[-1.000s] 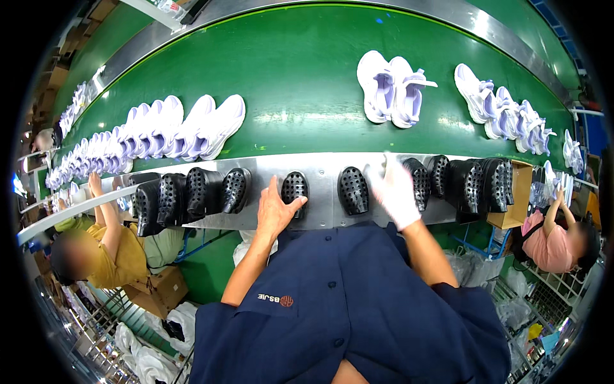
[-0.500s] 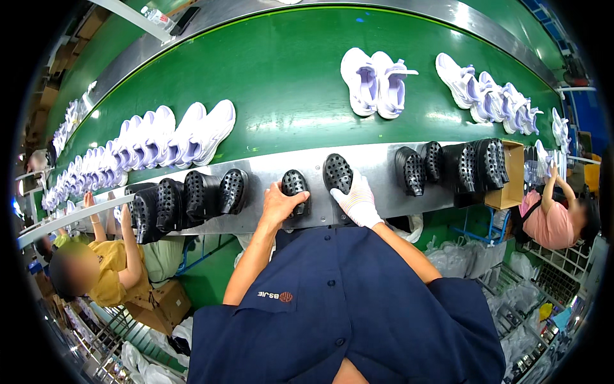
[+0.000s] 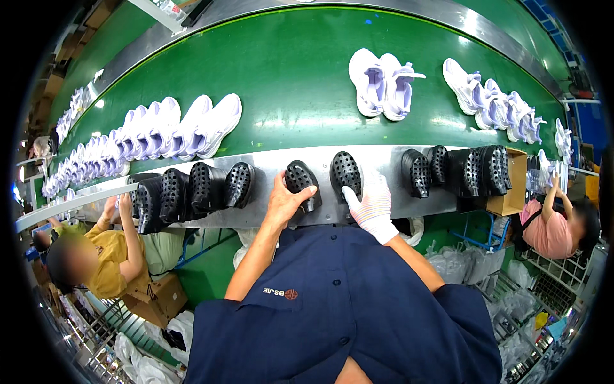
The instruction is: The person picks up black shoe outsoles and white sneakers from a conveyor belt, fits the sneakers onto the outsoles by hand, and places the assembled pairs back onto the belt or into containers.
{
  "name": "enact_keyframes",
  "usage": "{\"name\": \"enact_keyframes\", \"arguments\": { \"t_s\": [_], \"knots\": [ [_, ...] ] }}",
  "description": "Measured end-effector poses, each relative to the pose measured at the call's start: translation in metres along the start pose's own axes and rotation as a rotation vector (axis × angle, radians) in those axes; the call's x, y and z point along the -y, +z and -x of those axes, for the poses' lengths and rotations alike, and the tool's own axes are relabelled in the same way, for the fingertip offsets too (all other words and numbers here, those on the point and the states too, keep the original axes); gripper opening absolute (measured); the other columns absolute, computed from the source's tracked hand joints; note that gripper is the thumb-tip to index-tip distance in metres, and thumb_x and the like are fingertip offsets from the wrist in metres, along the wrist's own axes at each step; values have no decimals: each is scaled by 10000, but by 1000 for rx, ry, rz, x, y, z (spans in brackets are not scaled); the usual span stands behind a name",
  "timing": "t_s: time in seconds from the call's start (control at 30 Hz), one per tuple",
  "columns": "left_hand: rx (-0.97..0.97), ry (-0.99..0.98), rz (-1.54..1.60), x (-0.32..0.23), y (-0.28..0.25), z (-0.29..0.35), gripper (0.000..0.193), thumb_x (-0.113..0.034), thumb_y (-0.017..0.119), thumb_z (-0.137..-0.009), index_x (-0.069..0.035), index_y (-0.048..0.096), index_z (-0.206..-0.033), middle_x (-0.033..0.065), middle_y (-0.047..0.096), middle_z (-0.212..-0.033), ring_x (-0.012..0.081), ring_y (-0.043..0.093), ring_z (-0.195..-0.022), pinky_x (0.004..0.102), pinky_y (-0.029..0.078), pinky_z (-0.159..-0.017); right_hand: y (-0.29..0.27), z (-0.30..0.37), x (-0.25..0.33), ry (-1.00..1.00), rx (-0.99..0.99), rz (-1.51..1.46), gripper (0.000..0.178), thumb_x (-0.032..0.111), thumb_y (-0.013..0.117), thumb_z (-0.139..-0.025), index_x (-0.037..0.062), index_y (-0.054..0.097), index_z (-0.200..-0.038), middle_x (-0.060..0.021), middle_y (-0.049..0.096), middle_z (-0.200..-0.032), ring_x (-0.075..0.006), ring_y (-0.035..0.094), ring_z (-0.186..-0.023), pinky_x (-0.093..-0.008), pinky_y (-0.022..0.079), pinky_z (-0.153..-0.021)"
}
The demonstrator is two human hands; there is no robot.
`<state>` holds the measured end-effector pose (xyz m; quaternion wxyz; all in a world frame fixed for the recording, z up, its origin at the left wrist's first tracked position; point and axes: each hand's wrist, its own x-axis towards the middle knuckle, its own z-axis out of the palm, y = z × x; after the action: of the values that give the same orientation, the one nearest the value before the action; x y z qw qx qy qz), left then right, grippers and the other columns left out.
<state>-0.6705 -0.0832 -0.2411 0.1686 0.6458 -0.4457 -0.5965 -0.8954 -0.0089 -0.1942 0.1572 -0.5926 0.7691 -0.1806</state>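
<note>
Two black perforated shoe lasts stand before me on the grey metal ledge. My bare left hand (image 3: 288, 201) is wrapped round the left shoe last (image 3: 300, 178), thumb across its near end and fingers on its left side. My right hand (image 3: 373, 206), in a white glove with thin coloured stripes, holds the right shoe last (image 3: 345, 169), its thumb at the near end and fingers along the right side. The two lasts stand a little apart, toes pointing away from me. The undersides of both are hidden.
More black lasts line the metal ledge (image 3: 275, 160) at left (image 3: 199, 187) and right (image 3: 470, 171), beside a cardboard box (image 3: 508, 192). White shoes stand on the green belt (image 3: 288, 83): a long row (image 3: 144, 131), a pair (image 3: 382, 86) and a group (image 3: 489, 102). People sit at both sides.
My right hand has come round the right last, thumb now on its near end. The left last leans a little more, its near end shifted right. The whole view has shifted slightly.
</note>
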Motion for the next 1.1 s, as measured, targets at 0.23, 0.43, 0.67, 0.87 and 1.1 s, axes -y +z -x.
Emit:
{"name": "enact_keyframes", "arguments": {
  "t_s": [0.23, 0.43, 0.67, 0.87, 1.1],
  "knots": [
    [160, 2, 298, -34, 4, 10, 1046, -310, 922, -728, 15, 339, -1533, 194, 620, -1321, 271, 636, -1174, 375, 529, -991, -5, 7, 20, -59, 205, -506, 687, 246, 835, -846, -16, 539, -1409, -160, 717, -1135, -231, 700, -994, -342, 561, -885],
    [-120, -3, -640, -2, -18, -10, 1185, -458, 876, -706, -19, 231, -1599, 342, 611, -1295, 446, 628, -1197, 483, 491, -1042, 16, 1, -46, 270, 9, -140, 612, 311, 804, -851, -7, 594, -1330, -207, 694, -1187, -311, 685, -1033, -413, 541, -928],
    [-136, -57, -671, -15, -12, -12, 1206, -469, 862, -744, -28, 158, -1618, 350, 622, -1270, 464, 631, -1186, 498, 504, -1025, 47, -5, -50, 358, 283, -301, 812, 408, 848, -764, -1, 532, -1390, -273, 619, -1288, -421, 590, -1221, -464, 480, -1052],
    [-81, 59, -496, -15, -3, -8, 1099, -477, 872, -732, -10, 318, -1559, 331, 622, -1306, 433, 626, -1220, 467, 495, -1041, 47, -9, -16, 365, 371, -299, 861, 427, 806, -806, -22, 444, -1446, -300, 553, -1348, -444, 563, -1250, -466, 473, -1060],
    [-167, 188, -665, 17, 1, -11, 1081, -449, 831, -807, 41, 236, -1564, 338, 602, -1237, 473, 608, -1165, 505, 494, -1012, 71, -16, -1, 217, 488, -460, 792, 425, 771, -855, -106, 479, -1365, -334, 649, -1175, -473, 640, -1102, -484, 519, -950]
  ]
}}
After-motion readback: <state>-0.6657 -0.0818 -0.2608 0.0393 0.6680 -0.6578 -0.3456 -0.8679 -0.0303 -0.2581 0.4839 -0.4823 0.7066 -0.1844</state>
